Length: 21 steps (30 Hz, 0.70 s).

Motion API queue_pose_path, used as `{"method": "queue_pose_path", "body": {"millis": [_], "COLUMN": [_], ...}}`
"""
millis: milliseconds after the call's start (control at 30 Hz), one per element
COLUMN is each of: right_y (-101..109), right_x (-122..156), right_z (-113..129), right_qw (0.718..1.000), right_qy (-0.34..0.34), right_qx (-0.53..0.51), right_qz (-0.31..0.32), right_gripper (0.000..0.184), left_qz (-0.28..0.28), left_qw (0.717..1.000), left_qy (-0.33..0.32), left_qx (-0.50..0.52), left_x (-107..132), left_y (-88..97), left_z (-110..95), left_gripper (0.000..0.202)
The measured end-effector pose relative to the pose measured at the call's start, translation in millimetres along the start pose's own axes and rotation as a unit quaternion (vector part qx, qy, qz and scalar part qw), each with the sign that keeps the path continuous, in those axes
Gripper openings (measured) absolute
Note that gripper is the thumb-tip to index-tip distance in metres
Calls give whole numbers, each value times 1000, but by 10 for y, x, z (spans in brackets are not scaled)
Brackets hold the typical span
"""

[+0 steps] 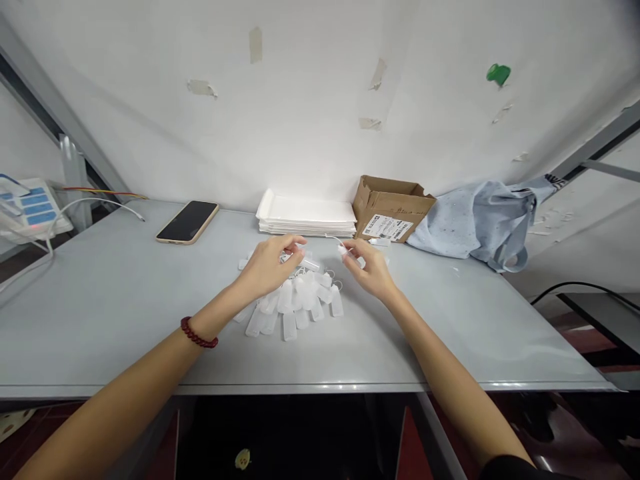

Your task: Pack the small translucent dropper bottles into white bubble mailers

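My left hand [273, 265] hovers at the back left of a pile of small translucent white plastic tags [300, 293], its thumb and fingers curved and apart. Some clear plastic shows behind the gap between them; it appears to lie on the pile. To the right of the pile, my right hand [371, 268] pinches a small white plastic tag [343, 251] with a thin loop sticking up to the left. My fingers cover most of that tag. Several tags in the pile have thin loops, and they overlap in different directions. Another tag [380, 241] lies in front of the cardboard box.
On the grey table [125, 313], a phone [187, 222] lies at the back left. A stack of white envelopes [307, 212], an open cardboard box [393, 207] and a light blue cloth bag [475, 217] stand along the wall. A white cable [100, 200] crosses the left edge.
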State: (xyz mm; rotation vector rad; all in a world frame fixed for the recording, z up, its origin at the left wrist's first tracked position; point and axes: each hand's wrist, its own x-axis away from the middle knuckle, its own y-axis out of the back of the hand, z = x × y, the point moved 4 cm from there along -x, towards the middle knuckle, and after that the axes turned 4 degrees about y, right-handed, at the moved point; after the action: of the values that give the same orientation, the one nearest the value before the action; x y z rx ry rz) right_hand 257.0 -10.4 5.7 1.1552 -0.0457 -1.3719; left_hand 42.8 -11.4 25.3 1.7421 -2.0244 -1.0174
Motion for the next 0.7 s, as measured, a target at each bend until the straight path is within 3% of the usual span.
{"method": "queue_pose_path", "body": {"millis": [333,567,700], "right_y": [-8,2,-3], "right_x": [48,61,64], "right_z": [230,323,331], "right_qw": [974,965,964], "right_qy": [-106,-118,-119], "right_qx": [-194,-227,-232], "right_qz": [48,54,58], "right_gripper": [21,22,22], "left_qz": [47,65,51], "left_qw": [998,996,997], "left_qy": [-22,-56,-44], "left_qx": [38,38,46], "left_x": [33,76,80], "left_y": [-55,-60,-46], "left_z": [-73,-172,-170], "left_gripper": [34,26,22]}}
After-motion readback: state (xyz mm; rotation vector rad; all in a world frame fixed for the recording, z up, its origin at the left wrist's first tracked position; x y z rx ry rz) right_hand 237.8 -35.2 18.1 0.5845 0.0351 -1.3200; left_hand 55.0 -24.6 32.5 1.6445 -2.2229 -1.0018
